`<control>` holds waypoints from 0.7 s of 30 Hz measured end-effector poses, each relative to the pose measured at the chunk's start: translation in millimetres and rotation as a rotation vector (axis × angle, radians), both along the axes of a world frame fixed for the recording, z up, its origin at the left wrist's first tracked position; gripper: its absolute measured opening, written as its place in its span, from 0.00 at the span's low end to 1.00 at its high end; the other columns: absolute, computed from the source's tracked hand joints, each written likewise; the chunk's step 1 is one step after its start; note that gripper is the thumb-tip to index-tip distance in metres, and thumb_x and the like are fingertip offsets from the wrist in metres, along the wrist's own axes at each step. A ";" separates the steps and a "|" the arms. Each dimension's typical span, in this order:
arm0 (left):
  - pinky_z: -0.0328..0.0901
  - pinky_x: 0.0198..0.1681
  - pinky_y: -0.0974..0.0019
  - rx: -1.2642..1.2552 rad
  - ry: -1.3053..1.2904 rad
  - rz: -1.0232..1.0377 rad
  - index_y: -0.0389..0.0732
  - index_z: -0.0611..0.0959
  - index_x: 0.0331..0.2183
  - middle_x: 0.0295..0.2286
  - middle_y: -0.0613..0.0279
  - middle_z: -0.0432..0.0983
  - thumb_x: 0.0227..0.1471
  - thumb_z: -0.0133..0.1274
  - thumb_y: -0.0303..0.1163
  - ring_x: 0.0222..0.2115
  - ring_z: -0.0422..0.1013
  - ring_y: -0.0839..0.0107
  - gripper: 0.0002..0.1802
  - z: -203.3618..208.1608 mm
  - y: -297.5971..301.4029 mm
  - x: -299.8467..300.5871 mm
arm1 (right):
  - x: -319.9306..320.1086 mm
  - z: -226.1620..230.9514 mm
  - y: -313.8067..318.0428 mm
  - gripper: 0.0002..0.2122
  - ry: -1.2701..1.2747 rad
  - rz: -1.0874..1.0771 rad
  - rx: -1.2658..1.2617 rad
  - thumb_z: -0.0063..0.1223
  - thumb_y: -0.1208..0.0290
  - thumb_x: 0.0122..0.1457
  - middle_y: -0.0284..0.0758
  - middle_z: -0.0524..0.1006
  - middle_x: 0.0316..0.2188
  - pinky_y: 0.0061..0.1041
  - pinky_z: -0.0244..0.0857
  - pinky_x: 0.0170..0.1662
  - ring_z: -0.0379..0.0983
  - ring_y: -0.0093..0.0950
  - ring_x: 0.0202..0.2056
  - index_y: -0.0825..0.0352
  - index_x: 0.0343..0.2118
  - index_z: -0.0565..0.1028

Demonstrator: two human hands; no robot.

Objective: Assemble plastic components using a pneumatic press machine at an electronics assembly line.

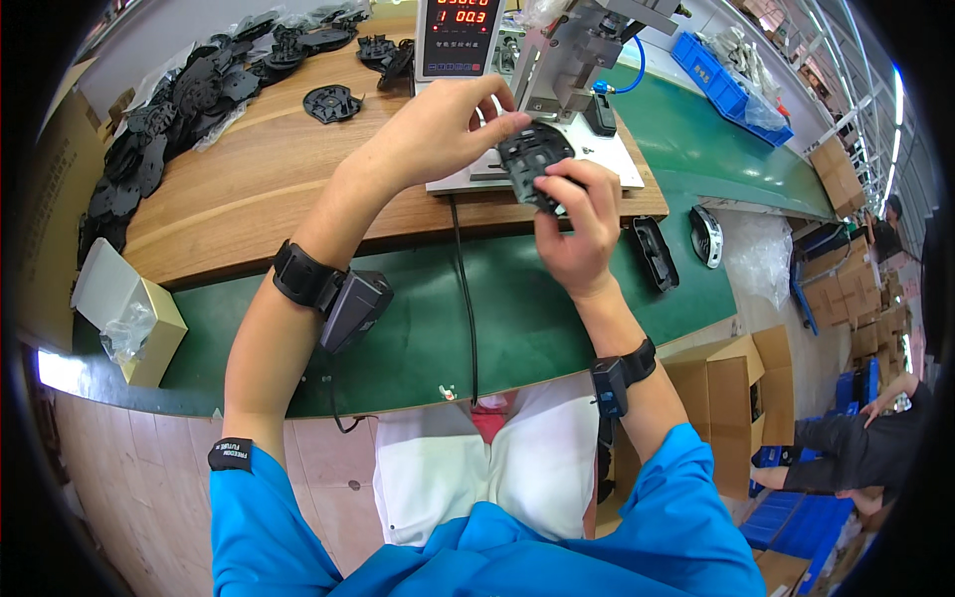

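A black moulded plastic part (532, 164), roughly round with ribs and cut-outs, is held up in front of the bench press (567, 70). My right hand (582, 224) grips its lower right side, thumb and fingers closed on it. At its upper left edge, my left hand (448, 124) pinches it with the thumb; the other fingers are curled and partly hidden. The press's white base plate (607, 164) lies just behind and below the part. Right of the press head, a small black piece (601, 115) stands on that plate.
A heap of black plastic parts (199, 90) covers the wooden board's left side, with a single part (331, 103) nearer the middle. A control box (458, 40) stands beside the press. A black tray-like piece (654, 254), an open carton (149, 323) and a cable (463, 298) are on the green bench.
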State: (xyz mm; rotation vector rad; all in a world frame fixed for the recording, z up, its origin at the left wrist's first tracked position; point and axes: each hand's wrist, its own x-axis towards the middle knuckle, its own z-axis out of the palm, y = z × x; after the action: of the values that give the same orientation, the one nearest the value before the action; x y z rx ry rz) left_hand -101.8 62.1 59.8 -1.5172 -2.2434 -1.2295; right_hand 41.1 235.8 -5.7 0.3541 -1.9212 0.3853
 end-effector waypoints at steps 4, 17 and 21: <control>0.66 0.32 0.68 -0.155 -0.269 -0.107 0.35 0.82 0.41 0.26 0.63 0.79 0.57 0.67 0.40 0.29 0.72 0.77 0.19 5.4 -6.3 -0.6 | 3.1 1.3 -7.4 0.20 -0.032 0.093 0.075 0.63 0.85 0.36 0.36 0.77 0.43 0.39 0.71 0.50 0.73 0.42 0.46 0.63 0.36 0.79; 0.69 0.21 0.70 -0.279 -0.390 -0.099 0.31 0.82 0.32 0.22 0.59 0.81 0.62 0.59 0.32 0.18 0.75 0.76 0.12 11.1 -23.3 -17.7 | -2.6 -3.2 -16.2 0.21 -0.161 0.217 0.101 0.63 0.86 0.33 0.35 0.77 0.42 0.38 0.72 0.48 0.73 0.41 0.45 0.64 0.36 0.78; 0.71 0.24 0.69 -0.098 -0.260 0.074 0.30 0.82 0.34 0.25 0.58 0.82 0.63 0.55 0.28 0.21 0.77 0.74 0.10 4.3 -25.9 -33.2 | -2.0 -7.4 -12.3 0.20 -0.159 0.184 0.066 0.62 0.86 0.34 0.35 0.77 0.42 0.38 0.72 0.48 0.73 0.42 0.45 0.64 0.36 0.78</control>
State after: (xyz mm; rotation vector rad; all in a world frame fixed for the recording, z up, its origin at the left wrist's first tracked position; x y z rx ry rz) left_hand -135.0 36.2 64.0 -1.3593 -2.5328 -1.3833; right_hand 39.2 223.6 -13.1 0.5606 -2.0663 0.4837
